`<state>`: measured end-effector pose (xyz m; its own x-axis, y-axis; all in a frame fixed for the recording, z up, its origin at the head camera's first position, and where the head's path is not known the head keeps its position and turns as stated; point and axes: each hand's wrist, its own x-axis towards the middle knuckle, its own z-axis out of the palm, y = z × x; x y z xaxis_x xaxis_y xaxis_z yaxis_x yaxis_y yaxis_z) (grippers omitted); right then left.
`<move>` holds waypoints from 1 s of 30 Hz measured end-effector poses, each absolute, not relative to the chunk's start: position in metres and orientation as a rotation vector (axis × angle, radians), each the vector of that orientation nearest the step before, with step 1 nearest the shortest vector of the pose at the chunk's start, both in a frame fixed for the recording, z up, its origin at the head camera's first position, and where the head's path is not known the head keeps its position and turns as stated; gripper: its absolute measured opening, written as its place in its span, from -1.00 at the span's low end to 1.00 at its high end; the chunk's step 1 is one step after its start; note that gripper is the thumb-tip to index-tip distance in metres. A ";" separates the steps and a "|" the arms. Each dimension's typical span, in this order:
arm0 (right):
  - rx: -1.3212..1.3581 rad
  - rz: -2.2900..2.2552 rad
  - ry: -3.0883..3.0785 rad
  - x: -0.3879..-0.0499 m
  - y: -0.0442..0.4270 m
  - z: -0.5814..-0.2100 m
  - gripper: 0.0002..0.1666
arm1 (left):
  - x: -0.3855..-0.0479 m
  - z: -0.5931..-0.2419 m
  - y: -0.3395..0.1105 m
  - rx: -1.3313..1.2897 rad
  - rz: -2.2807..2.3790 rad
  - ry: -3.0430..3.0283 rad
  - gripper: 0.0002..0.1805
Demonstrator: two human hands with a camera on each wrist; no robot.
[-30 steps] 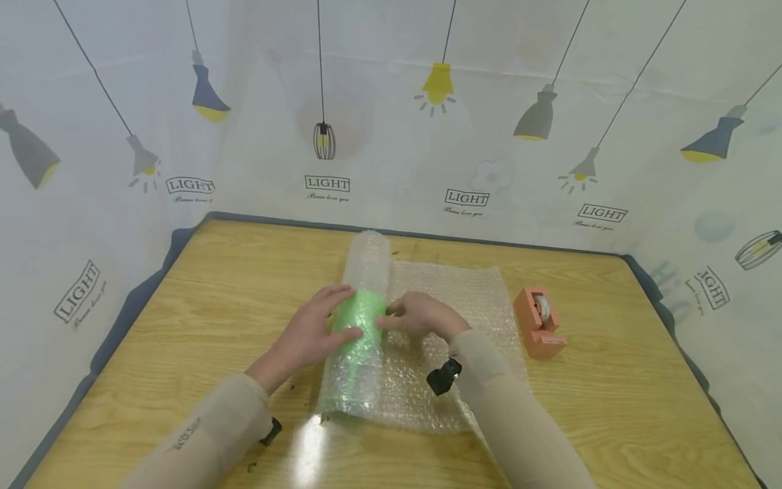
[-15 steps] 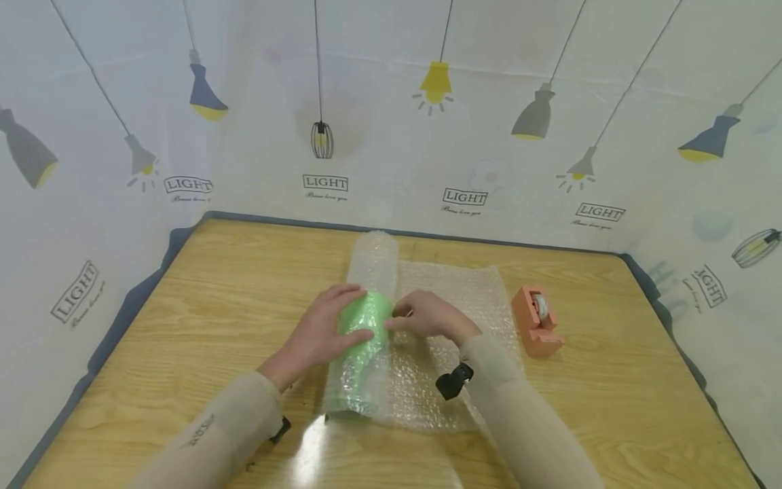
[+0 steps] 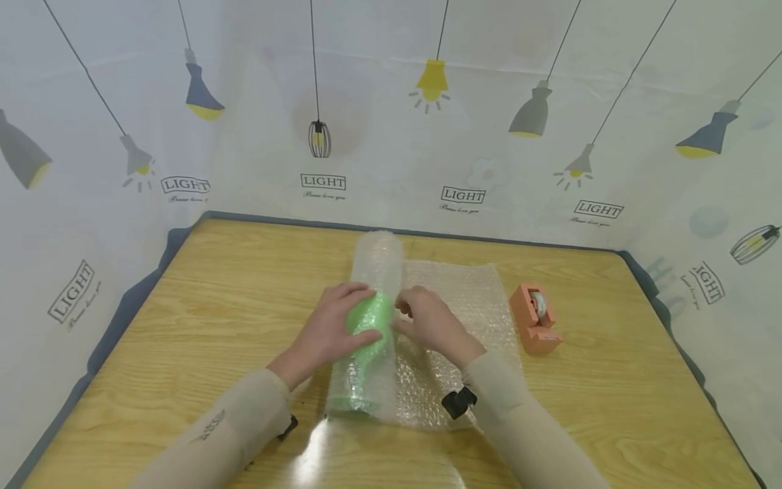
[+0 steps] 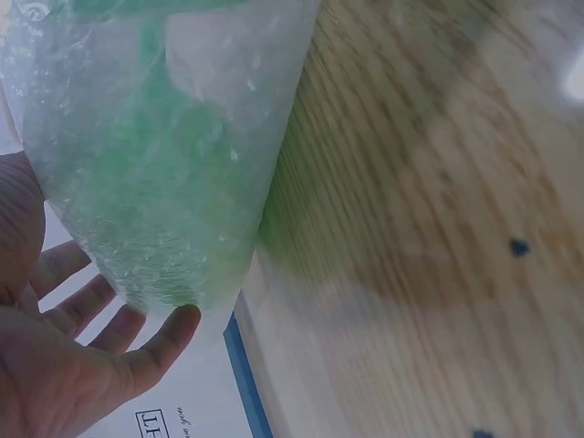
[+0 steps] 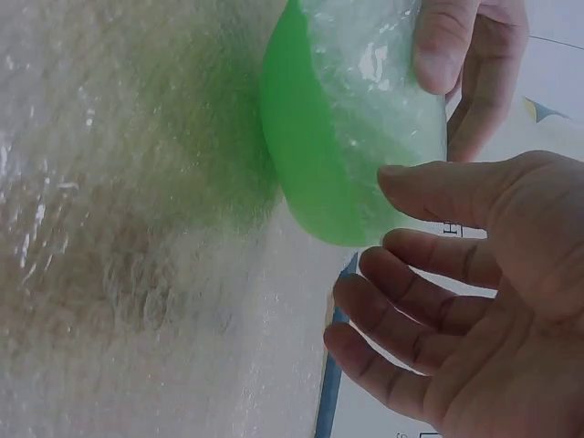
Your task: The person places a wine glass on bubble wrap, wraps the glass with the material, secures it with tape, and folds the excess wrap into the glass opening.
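A roll of bubble wrap (image 3: 379, 261) lies lengthwise on the table around a smooth, rounded green object (image 5: 310, 137), its kind hidden by the wrap. From the left, my left hand (image 3: 326, 333) spans the roll, thumb and forefinger on top; the left wrist view has the other fingers, loosely bent, along its side. My right hand (image 3: 434, 322) is at the roll's right side. In the right wrist view its thumb touches the wrap while its fingers are relaxed below, with a gap between them. To the right, the loose bubble wrap sheet (image 3: 458, 292) lies flat under my right hand.
An orange tape dispenser (image 3: 534, 319) with a clear roll of tape stands right of the sheet. The wooden table (image 3: 629, 380) ends at a dark blue border before a lamp-printed backdrop (image 3: 391, 136). Black wrist cameras (image 3: 459, 402) are strapped at both sleeves.
The roll has moved slightly to the right onto the flat sheet. Both hands have moved right with it, and the right hand's fingers have lifted a little off the roll's edge.
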<state>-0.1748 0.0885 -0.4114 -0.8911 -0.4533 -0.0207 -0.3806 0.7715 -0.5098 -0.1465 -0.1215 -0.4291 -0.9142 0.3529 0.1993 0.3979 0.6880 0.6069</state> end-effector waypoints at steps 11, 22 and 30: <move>-0.553 -0.858 2.706 -0.174 0.091 -0.408 -0.62 | -0.149 -0.427 -0.109 -0.658 -0.998 -2.848 -0.15; -0.460 -0.864 2.708 -0.173 0.091 -0.409 -0.52 | -0.146 -0.423 -0.110 -0.703 -1.093 -2.845 -0.13; -0.468 -0.904 2.677 -0.175 0.102 -0.417 -0.47 | -0.145 -0.423 -0.122 -0.716 -1.349 -2.760 -0.34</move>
<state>-0.1751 0.1022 -0.4169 -0.9095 -0.3858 -0.1550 -0.2130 0.7524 -0.6234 -0.1447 -0.1225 -0.4226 -0.8969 0.4027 0.1828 0.3916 0.5310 0.7514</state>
